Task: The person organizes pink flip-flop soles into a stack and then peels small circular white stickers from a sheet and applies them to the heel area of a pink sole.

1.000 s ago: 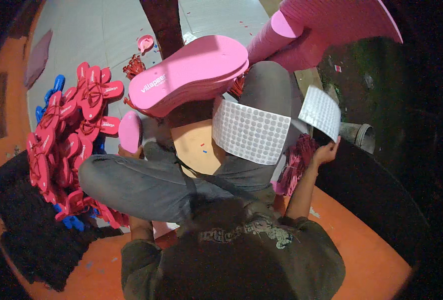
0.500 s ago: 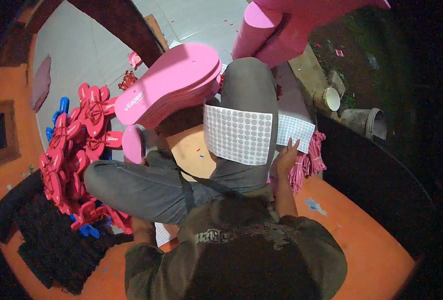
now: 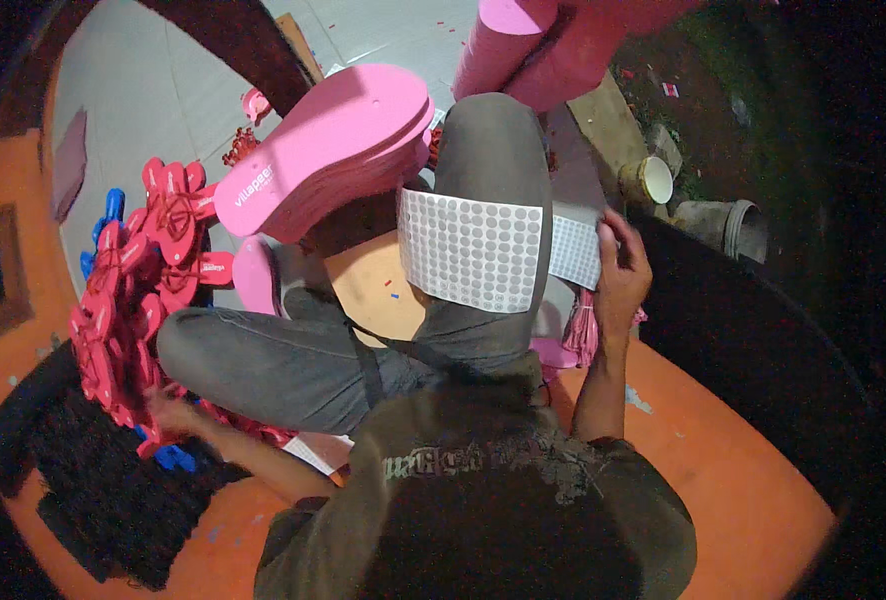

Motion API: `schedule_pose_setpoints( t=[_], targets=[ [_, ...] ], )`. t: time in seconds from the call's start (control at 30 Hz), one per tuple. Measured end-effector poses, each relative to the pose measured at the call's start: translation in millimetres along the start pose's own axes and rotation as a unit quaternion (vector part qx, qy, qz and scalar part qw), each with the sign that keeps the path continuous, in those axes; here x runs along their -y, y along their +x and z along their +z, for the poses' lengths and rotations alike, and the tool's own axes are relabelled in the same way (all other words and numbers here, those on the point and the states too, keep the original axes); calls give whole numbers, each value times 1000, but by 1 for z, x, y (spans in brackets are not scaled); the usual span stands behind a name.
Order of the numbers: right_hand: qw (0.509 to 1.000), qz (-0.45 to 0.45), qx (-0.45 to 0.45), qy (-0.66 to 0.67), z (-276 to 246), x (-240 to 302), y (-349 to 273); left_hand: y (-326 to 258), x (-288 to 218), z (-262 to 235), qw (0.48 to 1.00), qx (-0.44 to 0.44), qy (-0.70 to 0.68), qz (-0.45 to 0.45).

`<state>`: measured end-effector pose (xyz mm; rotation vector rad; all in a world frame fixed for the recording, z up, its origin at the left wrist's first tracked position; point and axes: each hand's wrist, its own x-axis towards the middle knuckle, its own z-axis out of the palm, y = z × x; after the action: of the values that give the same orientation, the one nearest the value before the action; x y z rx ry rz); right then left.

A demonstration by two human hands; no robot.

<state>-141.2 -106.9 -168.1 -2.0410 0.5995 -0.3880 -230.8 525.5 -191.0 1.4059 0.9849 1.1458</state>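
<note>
Smeared by motion, my left hand (image 3: pixel 170 412) is at the lower edge of a heap of red flip-flops (image 3: pixel 113 330); its fingers cannot be made out. My right hand (image 3: pixel 623 265) has bent fingers closed at the right edge of a white sheet of small grey dots (image 3: pixel 573 252), covering that end. A larger sheet of grey round stickers (image 3: pixel 473 255) lies over my right thigh. Beneath my right hand hangs a bundle of pink straps (image 3: pixel 583 330). In front of me, a stack of pink foot-shaped soles (image 3: pixel 333 140) rests above a tan board (image 3: pixel 373 285).
Another pink sole (image 3: pixel 255 277) is left of the board. Tall pink foam pieces (image 3: pixel 508 45) stand at the far right. Blue flip-flops (image 3: pixel 173 457) show under the red heap. Two buckets, one whitish (image 3: pixel 653 180), lie beyond the ledge. A dark mat (image 3: pixel 113 490) covers the floor at left.
My left hand has swung out leftward from beside my hip to the red heap. My right hand has moved up and right along the small dotted sheet, its fingers now bent.
</note>
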Motion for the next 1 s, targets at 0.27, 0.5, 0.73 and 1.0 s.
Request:
schedule_pose_setpoints(
  t=[0.27,0.5,0.73,1.0],
  targets=[
    [938,26,341,-60,22,57,-2,-209,-103,140,782,617,68,60],
    [912,142,203,328,-4,55,-17,-366,-52,124,445,783,-173,-399],
    [960,-29,136,242,26,73,-5,-360,-97,154,671,660,-179,-286],
    [953,-207,78,208,47,103,-25,-335,-133,166,829,515,-218,15]
  ],
)
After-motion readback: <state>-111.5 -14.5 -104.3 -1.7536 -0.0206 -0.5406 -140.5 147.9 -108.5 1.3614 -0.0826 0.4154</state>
